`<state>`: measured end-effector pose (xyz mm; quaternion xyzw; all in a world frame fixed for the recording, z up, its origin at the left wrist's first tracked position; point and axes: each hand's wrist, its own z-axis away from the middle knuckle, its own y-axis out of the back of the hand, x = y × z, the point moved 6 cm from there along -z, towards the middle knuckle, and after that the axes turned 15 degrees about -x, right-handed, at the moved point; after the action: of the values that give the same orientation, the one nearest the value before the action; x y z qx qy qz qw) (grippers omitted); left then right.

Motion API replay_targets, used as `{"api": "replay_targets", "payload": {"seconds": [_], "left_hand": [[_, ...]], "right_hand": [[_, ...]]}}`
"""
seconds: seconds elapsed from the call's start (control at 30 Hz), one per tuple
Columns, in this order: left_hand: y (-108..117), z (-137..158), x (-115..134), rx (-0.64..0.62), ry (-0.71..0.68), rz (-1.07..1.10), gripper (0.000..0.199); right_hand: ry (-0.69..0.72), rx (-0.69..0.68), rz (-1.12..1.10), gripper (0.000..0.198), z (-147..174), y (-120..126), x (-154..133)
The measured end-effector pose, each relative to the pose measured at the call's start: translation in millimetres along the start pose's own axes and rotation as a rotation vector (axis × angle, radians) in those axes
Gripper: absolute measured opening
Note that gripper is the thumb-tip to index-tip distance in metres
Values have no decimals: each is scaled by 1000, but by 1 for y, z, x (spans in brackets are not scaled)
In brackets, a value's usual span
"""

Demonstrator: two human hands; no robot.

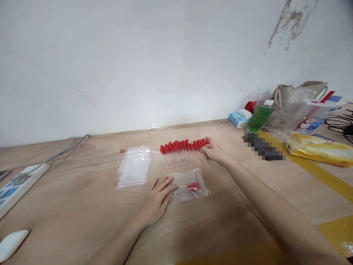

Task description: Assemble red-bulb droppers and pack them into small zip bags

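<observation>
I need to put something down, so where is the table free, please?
Bare table shows between the power strip and the clear-bag stack, and between the forearms, nearer than the filled bag. Crowded: the red-topped droppers at the right hand, and around the green bottle, far right.

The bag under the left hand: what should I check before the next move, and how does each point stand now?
1. Left hand steadying the bag: ok, it rests on the bag's left end.
2. Bag lying flat: ok, with something red inside.
3. Bag's mouth open: cannot tell from this view.
4. Right hand at the droppers: ok, at the row's right end.
5. Right hand's grip closed on a dropper: cannot tell, the fingers hide it.
6. Spare bags clear of both hands: ok, stacked to the left.
</observation>
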<state>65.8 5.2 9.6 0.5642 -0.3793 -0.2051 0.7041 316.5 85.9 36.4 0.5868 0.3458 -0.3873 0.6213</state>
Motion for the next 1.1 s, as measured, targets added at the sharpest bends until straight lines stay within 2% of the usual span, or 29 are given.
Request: {"api": "replay_targets", "payload": {"seconds": [0.07, 0.2, 0.3, 0.4, 0.5, 0.63, 0.93, 1.0, 1.1], "left_hand": [[-1, 0, 0, 8, -1, -12, 32], [-2, -1, 0, 15, 8, -35, 33], [-4, -1, 1, 19, 16, -42, 33], [-4, -1, 1, 21, 17, -45, 32], [-5, -1, 1, 12, 25, -49, 32], [-4, -1, 1, 11, 30, -39, 32], [-3, 0, 0, 14, 31, 4, 35], [-2, 0, 0, 14, 29, 9, 36], [-1, 0, 1, 11, 29, 13, 37]], "right_hand": [[118, -25, -204, 54, 23, 0, 12], [192, 109, -440, 69, 61, -3, 43], [219, 183, -524, 68, 73, -11, 53], [258, 199, -567, 62, 74, -19, 52], [271, 177, -584, 56, 73, -27, 49], [260, 51, -591, 50, 77, -37, 47], [139, -61, -625, 49, 79, -35, 53], [135, -97, -538, 44, 77, -35, 53], [179, -136, -257, 31, 79, -31, 48]]}}
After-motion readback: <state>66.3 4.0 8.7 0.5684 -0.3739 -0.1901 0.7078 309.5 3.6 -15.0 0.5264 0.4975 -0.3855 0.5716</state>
